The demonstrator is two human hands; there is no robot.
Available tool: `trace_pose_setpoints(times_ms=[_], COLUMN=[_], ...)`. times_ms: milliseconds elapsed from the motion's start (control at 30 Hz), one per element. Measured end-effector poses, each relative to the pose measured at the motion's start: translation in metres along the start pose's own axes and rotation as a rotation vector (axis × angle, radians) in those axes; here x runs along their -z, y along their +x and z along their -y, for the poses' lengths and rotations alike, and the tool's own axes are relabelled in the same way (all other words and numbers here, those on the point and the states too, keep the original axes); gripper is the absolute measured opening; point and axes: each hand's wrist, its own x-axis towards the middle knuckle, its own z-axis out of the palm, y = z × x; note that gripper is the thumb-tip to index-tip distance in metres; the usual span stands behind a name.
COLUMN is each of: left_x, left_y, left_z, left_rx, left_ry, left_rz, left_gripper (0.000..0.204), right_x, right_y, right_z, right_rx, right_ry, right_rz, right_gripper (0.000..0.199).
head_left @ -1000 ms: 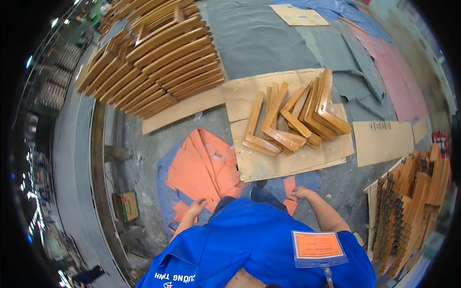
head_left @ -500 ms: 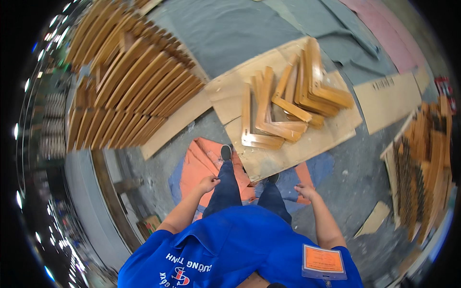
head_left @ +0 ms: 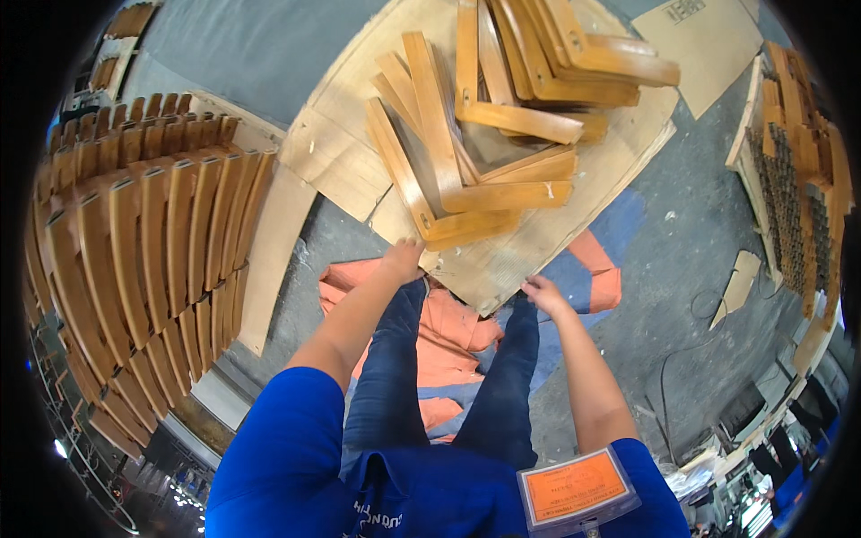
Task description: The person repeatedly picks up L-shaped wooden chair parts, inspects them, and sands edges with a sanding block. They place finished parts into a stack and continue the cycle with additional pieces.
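Observation:
My left hand (head_left: 404, 258) is by the left edge of a cardboard sheet (head_left: 466, 282), close to the corner of the nearest L-shaped wooden piece (head_left: 430, 226). Its fingers point forward, slightly bent, and nothing shows in them. Near the sheet's front right edge is my right hand (head_left: 543, 294), fingers loosely bent and apart, holding nothing that I can see. Whether either hand touches the cardboard, I cannot tell. Several more varnished L-shaped pieces (head_left: 529, 121) lie on the sheet, overlapping and leaning against one another toward the back right.
Tall rows of curved wooden parts (head_left: 152, 242) stand at left. More stacked wood (head_left: 798, 179) is at right. An orange and blue cloth (head_left: 462, 336) lies crumpled under my legs. A cardboard scrap (head_left: 737, 285) and a thin cable (head_left: 665, 386) lie on the grey floor at right.
Both hands have moved forward from beside my thighs to the near edges of the cardboard sheet. My view has shifted, and the stacked parts at left appear nearer.

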Motion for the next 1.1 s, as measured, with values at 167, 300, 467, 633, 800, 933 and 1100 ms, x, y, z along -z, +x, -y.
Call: trace_pose_setpoints(times_ms=[167, 300, 467, 633, 800, 933, 1100], left_x=[0.000, -0.021, -0.063, -0.074, -0.079, -0.075, -0.069], left_y=[0.096, 0.132, 0.141, 0.141, 0.121, 0.116, 0.120], left_z=[-0.001, 0.000, 0.002, 0.008, 0.010, 0.012, 0.011], left_rx=[-0.043, -0.050, -0.001, -0.011, -0.049, -0.041, -0.019], left_ry=[0.119, 0.233, 0.266, 0.310, 0.207, 0.177, 0.111], left_rz=[-0.031, 0.081, -0.132, -0.166, -0.121, -0.047, -0.063], left_gripper=[0.078, 0.070, 0.054, 0.044, 0.059, 0.067, 0.073], right_x=[-0.027, -0.033, -0.025, -0.013, -0.022, -0.031, -0.027], right_y=[0.073, 0.113, 0.149, 0.172, 0.175, 0.173, 0.181], right_z=[0.011, 0.019, 0.025, 0.033, 0.040, 0.042, 0.038], right_rx=[-0.077, -0.161, -0.178, -0.166, -0.273, -0.274, -0.320], right_ry=[0.095, 0.312, 0.388, 0.539, 0.536, 0.556, 0.488], right_rz=[-0.029, -0.162, -0.386, -0.311, -0.264, -0.330, -0.340], right_gripper=[0.060, 0.071, 0.090, 0.084, 0.079, 0.082, 0.080])
